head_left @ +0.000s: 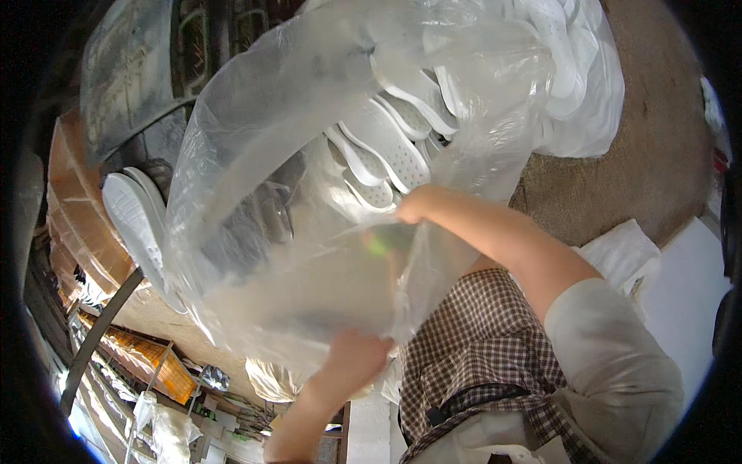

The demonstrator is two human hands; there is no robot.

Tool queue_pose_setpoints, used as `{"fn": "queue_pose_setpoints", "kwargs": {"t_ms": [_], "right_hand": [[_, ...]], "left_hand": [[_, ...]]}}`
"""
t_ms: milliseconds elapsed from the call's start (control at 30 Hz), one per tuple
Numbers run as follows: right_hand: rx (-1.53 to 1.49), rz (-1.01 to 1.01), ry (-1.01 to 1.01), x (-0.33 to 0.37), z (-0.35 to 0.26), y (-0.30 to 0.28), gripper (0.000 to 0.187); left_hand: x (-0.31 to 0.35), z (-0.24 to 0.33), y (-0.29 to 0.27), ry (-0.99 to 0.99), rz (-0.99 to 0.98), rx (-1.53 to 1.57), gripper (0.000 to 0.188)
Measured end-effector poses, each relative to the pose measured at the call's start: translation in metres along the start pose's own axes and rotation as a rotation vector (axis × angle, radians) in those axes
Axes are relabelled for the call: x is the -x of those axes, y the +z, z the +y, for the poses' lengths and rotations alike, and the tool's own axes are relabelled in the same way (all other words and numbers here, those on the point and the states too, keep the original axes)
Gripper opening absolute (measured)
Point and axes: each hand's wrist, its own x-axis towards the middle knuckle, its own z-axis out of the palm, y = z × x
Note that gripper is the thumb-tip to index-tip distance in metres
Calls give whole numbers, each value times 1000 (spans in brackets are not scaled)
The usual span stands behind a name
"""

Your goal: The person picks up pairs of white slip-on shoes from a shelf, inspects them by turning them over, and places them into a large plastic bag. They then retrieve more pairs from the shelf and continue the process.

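A large clear plastic bag [325, 271] spreads across the middle, its mouth pulled wide. Inside it lie several white shoe soles [386, 147] with small holes, bunched toward the upper right. My right hand [417, 204] is closed on the bag's edge, just below the nearest soles. Lower down, my left hand [359, 357] grips another part of the bag's rim, close to my checked apron [479, 340]; its fingertips are partly hidden and slightly blurred. Between the two hands the film hangs in folds.
Another clear bag of white soles [568, 69] stands at the upper right. Loose white soles [135, 209] sit left of the open bag, near a curved dark bar [104, 329]. An orange-brown sheet [81, 201] and a rack with an orange panel [154, 359] are farther left.
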Motion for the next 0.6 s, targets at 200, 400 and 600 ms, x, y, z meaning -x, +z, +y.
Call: {"fn": "queue_pose_setpoints", "kwargs": {"t_ms": [200,400,600], "right_hand": [[194,-153,-21,-2,51,31,37],[-433,252,-12,-80,-3,40,42],[-672,484,300,-122,17,61,39]], "left_hand": [[17,14,16,219,45,277,29],[31,-14,25,143,357,340,36],[36,-33,22,78,499,314,39]]}}
